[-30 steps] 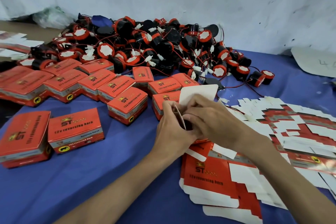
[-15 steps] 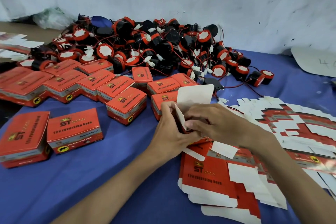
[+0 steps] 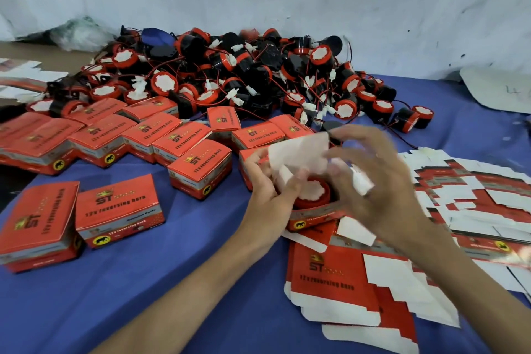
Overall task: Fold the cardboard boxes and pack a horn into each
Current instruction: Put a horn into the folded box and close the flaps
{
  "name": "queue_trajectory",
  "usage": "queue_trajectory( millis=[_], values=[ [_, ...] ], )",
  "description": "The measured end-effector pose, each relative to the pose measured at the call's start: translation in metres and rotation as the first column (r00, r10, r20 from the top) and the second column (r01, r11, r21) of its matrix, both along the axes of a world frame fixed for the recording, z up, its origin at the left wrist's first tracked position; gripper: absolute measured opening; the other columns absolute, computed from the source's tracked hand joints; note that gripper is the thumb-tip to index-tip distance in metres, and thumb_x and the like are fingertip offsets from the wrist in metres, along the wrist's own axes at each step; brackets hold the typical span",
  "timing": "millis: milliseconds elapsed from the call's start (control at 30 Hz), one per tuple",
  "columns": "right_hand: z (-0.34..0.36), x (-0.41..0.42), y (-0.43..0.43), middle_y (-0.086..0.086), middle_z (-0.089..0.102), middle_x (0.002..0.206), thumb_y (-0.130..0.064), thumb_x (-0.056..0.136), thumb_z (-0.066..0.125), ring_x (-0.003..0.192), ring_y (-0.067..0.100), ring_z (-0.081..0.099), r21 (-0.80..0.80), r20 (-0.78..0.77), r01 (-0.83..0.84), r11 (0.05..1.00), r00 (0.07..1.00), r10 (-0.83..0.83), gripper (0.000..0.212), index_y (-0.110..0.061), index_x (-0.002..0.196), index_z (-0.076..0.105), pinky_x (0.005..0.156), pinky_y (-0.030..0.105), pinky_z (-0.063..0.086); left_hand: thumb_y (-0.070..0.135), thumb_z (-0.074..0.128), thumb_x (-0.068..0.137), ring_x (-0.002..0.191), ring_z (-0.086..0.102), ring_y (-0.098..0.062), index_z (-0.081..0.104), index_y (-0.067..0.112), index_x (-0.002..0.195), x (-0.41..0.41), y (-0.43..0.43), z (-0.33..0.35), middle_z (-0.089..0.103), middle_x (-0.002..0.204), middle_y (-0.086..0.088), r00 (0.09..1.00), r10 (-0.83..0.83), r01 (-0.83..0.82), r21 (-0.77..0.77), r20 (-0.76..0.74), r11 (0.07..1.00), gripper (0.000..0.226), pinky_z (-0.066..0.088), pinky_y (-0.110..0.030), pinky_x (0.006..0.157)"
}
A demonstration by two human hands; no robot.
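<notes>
Your left hand (image 3: 270,190) grips the left wall of the open box (image 3: 313,220). Your right hand (image 3: 376,181), blurred, hangs over it with fingers spread loose. One horn (image 3: 311,195) sits inside, between your hands. Closed boxes (image 3: 198,169) lie left of that box, loose horns (image 3: 230,75) behind it, flat blanks (image 3: 330,282) in front and to its right.
</notes>
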State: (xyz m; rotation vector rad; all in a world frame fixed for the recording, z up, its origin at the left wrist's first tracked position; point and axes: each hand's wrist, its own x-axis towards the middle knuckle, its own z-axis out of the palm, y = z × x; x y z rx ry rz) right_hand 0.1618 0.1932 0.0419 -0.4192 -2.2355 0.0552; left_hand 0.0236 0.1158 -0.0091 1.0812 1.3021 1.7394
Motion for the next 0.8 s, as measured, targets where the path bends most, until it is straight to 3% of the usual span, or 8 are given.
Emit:
queue_trajectory(
  millis=[100,167,233,333,433,567,667,800],
  values=[
    [-0.007,0.021,0.007,-0.001,0.066,0.097,-0.015,0.091,0.051,0.095,0.009,0.06,-0.303,-0.178,0.006,0.953,0.982,-0.063,0.019,-0.011,0.088,0.069,0.082,0.018,0.045,0.031,0.071,0.084,0.105,0.054,0.011,0.036,0.044,0.12,-0.001,0.004,-0.003,0.057,0.116,0.022,0.992,0.041,-0.053,-0.099,-0.119,0.994,0.051,0.048,-0.025,0.095],
    [-0.015,0.024,0.003,-0.009,0.071,0.096,-0.014,0.089,0.05,0.095,0.006,0.064,-0.516,-0.104,-0.095,0.851,0.993,0.048,0.022,-0.019,0.089,0.071,0.08,0.02,0.05,0.028,0.066,0.089,0.111,0.054,0.004,0.041,0.031,0.134,-0.001,0.006,-0.005,0.059,0.121,0.017,0.981,0.089,-0.113,-0.134,-0.173,0.985,0.051,0.047,-0.028,0.098],
    [-0.025,0.019,0.0,-0.007,0.072,0.101,-0.013,0.089,0.051,0.1,0.005,0.064,-0.524,0.001,-0.115,0.844,0.991,0.135,0.022,-0.02,0.094,0.071,0.084,0.026,0.052,0.024,0.062,0.092,0.113,0.055,-0.001,0.044,0.025,0.136,-0.001,0.007,-0.005,0.06,0.122,0.014,0.974,0.119,-0.144,-0.126,-0.191,0.981,0.048,0.048,-0.029,0.097],
    [-0.027,0.011,-0.001,-0.001,0.073,0.098,-0.035,0.09,0.053,0.097,0.014,0.067,-0.64,-0.016,-0.139,0.756,0.986,0.168,0.017,-0.025,0.102,0.059,0.084,0.036,0.053,0.017,0.064,0.091,0.098,0.06,0.002,0.061,0.022,0.114,-0.001,0.005,-0.004,0.066,0.102,0.017,0.949,0.16,-0.181,-0.053,-0.273,0.982,0.024,0.051,-0.023,0.083],
    [-0.023,0.007,0.002,-0.005,0.072,0.077,-0.058,0.085,0.054,0.08,0.008,0.069,-0.813,-0.18,-0.188,0.551,0.981,0.07,0.04,-0.035,0.116,0.044,0.071,0.022,0.053,0.003,0.069,0.084,0.089,0.062,0.005,0.065,0.018,0.086,-0.002,0.003,-0.004,0.067,0.089,0.02,0.914,0.193,-0.185,0.057,-0.357,0.981,0.016,0.051,-0.015,0.072],
    [-0.027,0.006,0.001,-0.008,0.073,0.087,-0.053,0.072,0.06,0.085,0.011,0.069,-0.796,-0.179,-0.182,0.577,0.982,0.062,0.034,-0.036,0.101,0.067,0.066,0.029,0.056,0.019,0.075,0.08,0.106,0.06,0.002,0.065,0.019,0.105,-0.005,-0.002,-0.006,0.066,0.111,0.015,0.914,0.109,-0.083,0.082,-0.392,0.993,0.026,0.053,-0.024,0.085],
    [-0.033,0.007,0.002,-0.015,0.073,0.086,-0.045,0.069,0.065,0.081,0.003,0.069,-0.791,-0.216,-0.197,0.579,0.976,0.038,0.025,-0.037,0.092,0.07,0.063,0.019,0.054,0.047,0.064,0.079,0.116,0.055,0.0,0.061,0.027,0.117,-0.01,-0.008,-0.006,0.061,0.124,0.015,0.87,0.027,0.009,0.07,-0.492,0.997,0.043,0.052,-0.027,0.09],
    [-0.036,0.006,-0.001,-0.018,0.072,0.089,-0.029,0.072,0.068,0.084,-0.001,0.068,-0.703,-0.209,-0.161,0.693,0.978,0.015,0.023,-0.029,0.095,0.071,0.071,0.012,0.051,0.033,0.065,0.085,0.12,0.052,0.004,0.063,0.023,0.123,-0.021,-0.008,-0.003,0.06,0.126,0.015,0.781,0.023,0.053,0.103,-0.624,0.993,0.04,0.047,-0.028,0.1]
  ],
)
